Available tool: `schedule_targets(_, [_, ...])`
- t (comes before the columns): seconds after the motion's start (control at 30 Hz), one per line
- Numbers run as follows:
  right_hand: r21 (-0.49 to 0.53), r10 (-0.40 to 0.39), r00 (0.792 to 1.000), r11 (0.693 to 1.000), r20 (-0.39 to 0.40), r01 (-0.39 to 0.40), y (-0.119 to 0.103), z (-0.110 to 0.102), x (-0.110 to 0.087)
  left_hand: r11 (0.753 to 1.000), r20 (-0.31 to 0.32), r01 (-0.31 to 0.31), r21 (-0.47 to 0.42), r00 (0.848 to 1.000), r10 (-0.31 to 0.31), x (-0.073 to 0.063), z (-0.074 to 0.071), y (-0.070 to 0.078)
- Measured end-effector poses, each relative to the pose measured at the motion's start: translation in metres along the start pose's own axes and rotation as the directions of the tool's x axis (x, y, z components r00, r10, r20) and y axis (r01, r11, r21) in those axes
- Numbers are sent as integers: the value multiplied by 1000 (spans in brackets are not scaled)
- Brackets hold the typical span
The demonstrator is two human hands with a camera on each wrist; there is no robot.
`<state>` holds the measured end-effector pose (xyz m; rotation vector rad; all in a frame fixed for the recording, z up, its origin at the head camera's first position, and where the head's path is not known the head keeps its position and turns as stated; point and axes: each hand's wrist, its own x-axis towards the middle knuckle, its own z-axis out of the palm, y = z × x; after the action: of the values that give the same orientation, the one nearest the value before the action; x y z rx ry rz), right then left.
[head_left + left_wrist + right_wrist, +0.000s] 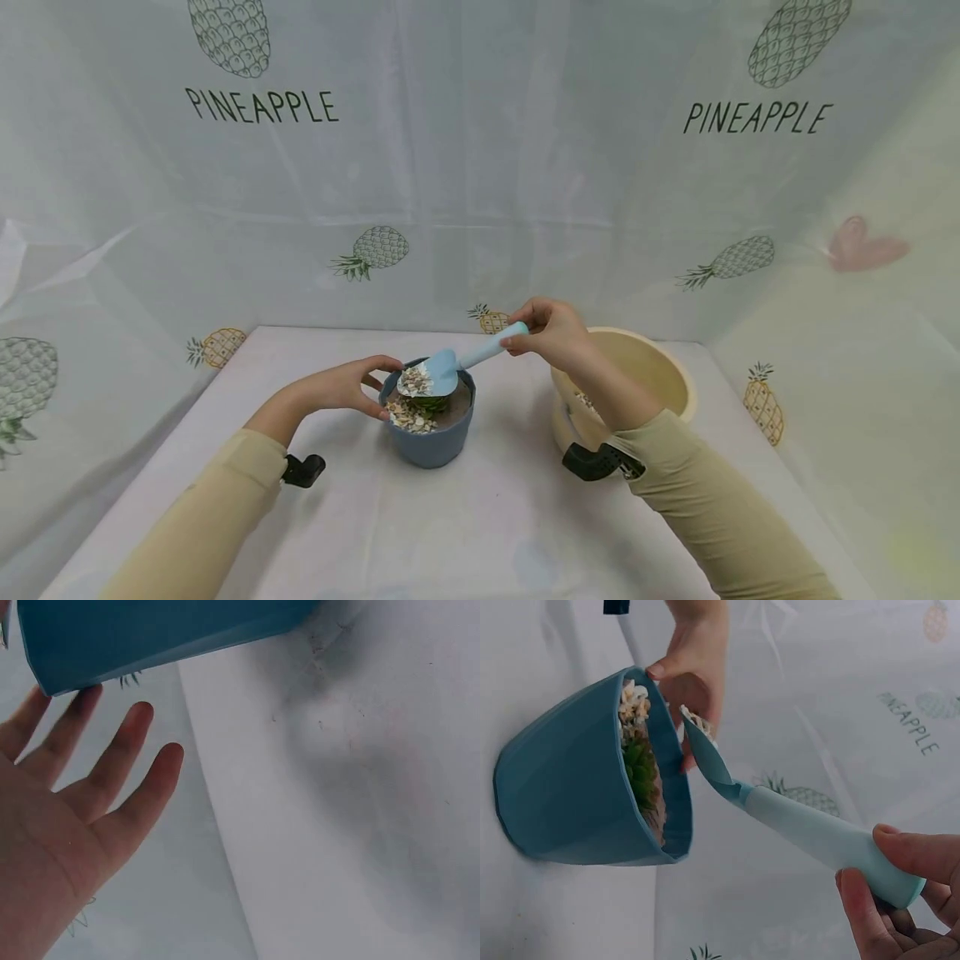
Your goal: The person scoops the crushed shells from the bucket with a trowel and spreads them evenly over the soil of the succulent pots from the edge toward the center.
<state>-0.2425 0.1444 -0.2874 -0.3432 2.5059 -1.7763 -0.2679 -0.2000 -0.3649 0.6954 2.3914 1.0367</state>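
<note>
A blue flowerpot stands upright, holding a green succulent, a grey-brown surface and pale pebbles along one side. My left hand rests at the pot's left rim, thumb in front and fingers behind. In the left wrist view its fingers are spread and nearly straight, some tips touching the pot wall. My right hand pinches the handle end of a light blue trowel between thumb and fingers. Over the pot, the trowel blade carries more pebbles and partly hides the succulent in the head view.
A cream round tub stands to the right, partly behind my right forearm, with some pebbles visible through the gap. A white cloth covers the table. Behind it hangs a pineapple-print curtain.
</note>
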Motion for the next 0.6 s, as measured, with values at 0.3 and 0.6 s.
schedule_targets(0.3, [-41,-31,999,999,16,31,0,18,6,1000,111,2,23,994,-4,9,-3,0])
schedule_targets(0.6, [-20,-67,997,998,23,68,2,26,9,995,122,2,-95,992,10,16,1,-6])
